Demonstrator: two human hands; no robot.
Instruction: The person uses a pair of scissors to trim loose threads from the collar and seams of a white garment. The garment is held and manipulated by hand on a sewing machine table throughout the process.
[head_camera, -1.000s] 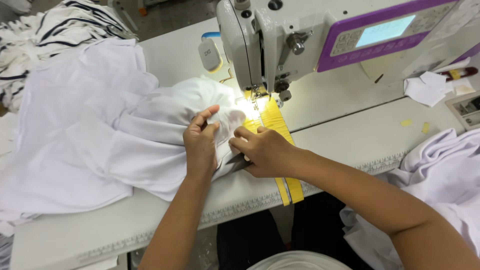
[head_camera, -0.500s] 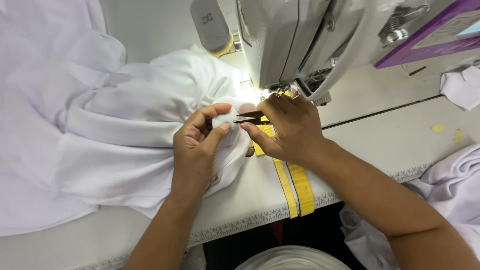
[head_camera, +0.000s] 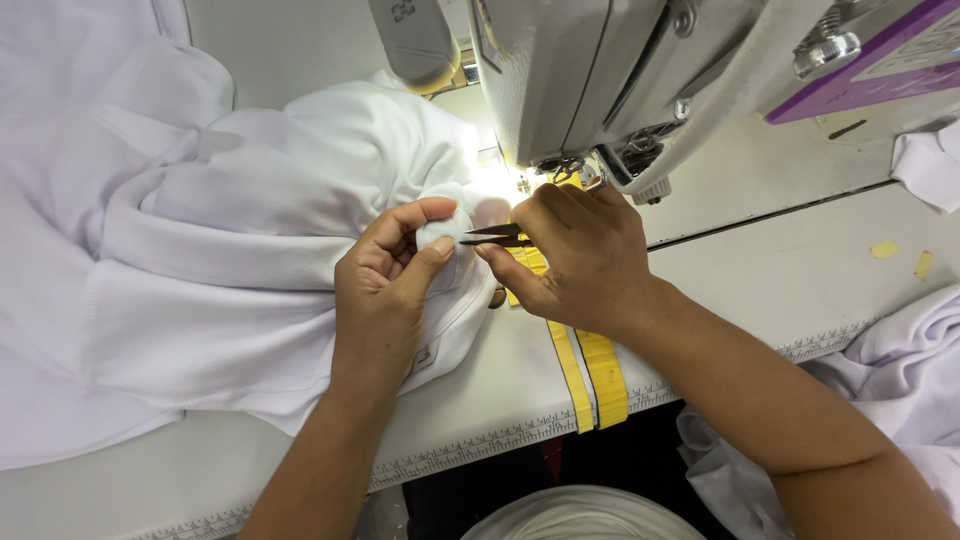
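A white garment (head_camera: 250, 230) lies bunched on the sewing table, left of the needle. My left hand (head_camera: 385, 285) pinches a small fold of this fabric between thumb and fingers. My right hand (head_camera: 580, 255) holds small thread snips (head_camera: 495, 236), blades pointing left and touching the pinched fold. Both hands sit just in front of the sewing machine's lit needle area (head_camera: 555, 175).
The white sewing machine (head_camera: 600, 70) with a purple panel fills the upper right. Yellow tape strips (head_camera: 590, 365) run to the table's front edge. More white fabric (head_camera: 900, 380) hangs at the right. A ruler scale (head_camera: 470, 450) lines the table's front edge.
The view has closed in on the hands. My right hand now has the snips' blades at the fold that my left hand pinches; a second ago both hands were pressing on the fabric.
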